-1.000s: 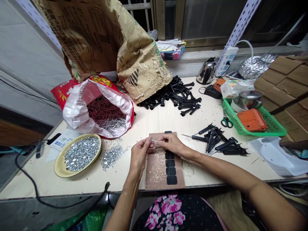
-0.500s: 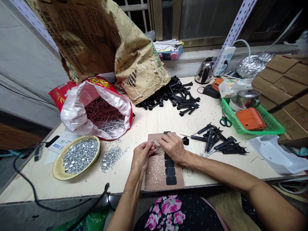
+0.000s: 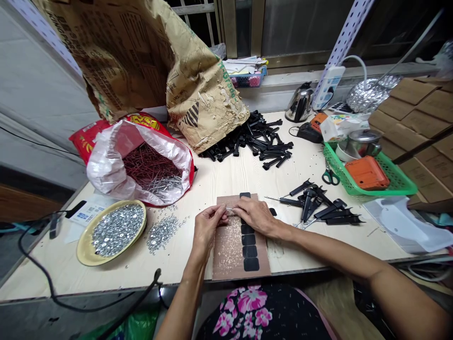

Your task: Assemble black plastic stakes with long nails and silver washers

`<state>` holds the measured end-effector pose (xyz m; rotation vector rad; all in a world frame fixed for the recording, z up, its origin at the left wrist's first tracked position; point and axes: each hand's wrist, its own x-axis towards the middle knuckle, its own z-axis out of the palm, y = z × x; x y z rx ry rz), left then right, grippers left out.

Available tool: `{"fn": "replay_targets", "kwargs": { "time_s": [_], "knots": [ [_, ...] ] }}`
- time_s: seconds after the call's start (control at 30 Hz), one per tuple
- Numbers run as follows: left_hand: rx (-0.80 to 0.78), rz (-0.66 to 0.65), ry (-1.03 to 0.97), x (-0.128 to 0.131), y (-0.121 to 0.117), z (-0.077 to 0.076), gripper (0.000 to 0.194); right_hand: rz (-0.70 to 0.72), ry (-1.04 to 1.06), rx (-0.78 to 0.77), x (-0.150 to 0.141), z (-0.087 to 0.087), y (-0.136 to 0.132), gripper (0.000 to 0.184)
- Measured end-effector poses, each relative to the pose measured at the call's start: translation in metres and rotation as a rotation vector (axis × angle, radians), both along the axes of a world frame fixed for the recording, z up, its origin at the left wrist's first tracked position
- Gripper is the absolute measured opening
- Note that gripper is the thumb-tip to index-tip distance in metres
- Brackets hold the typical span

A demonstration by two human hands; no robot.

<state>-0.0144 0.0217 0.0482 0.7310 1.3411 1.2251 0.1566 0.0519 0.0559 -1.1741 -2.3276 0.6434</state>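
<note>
A thin metal rod (image 3: 229, 208) spans the small gap between my two hands above a brown board (image 3: 226, 262). My left hand (image 3: 208, 225) pinches its left end between thumb and fingers. At the other end, the bent fingers of my right hand (image 3: 255, 215) close on the rod; what else they may cover is hidden. Black rounded-square pads (image 3: 251, 251) form a column on the board, partly under my right hand. Pale crumbs (image 3: 226, 248) litter the board's left half. Right of that hand lie several black-handled pieces (image 3: 308, 203), some with metal shafts.
Left stand a yellow bowl (image 3: 82, 250) of metal washers, a loose washer pile (image 3: 163, 231) and an open bag (image 3: 106, 165) of thin rods. Black parts (image 3: 262, 137) spill from a paper sack (image 3: 205, 108) behind. Scissors (image 3: 330, 176) and a green basket (image 3: 403, 184) are right.
The view has shifted slightly. My hands stay over the board with the rod between them, and my right-hand fingers have changed position a little.
</note>
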Motion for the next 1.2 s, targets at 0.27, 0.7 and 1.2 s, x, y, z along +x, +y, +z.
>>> {"fn": "replay_targets", "kwargs": {
  "time_s": [0.27,0.7,1.2],
  "knots": [
    [-0.130,0.035,-0.097,0.008,0.004,0.005,0.038,-0.058,-0.153,0.397,0.000,-0.005,-0.003,0.022],
    [-0.132,0.043,-0.071,0.009,0.003,0.003,0.040,-0.063,-0.224,0.500,-0.002,-0.011,-0.004,0.022],
    [-0.151,0.004,-0.105,0.010,0.005,0.006,0.037,-0.027,-0.099,0.198,0.006,-0.009,-0.003,0.021]
  ]
}}
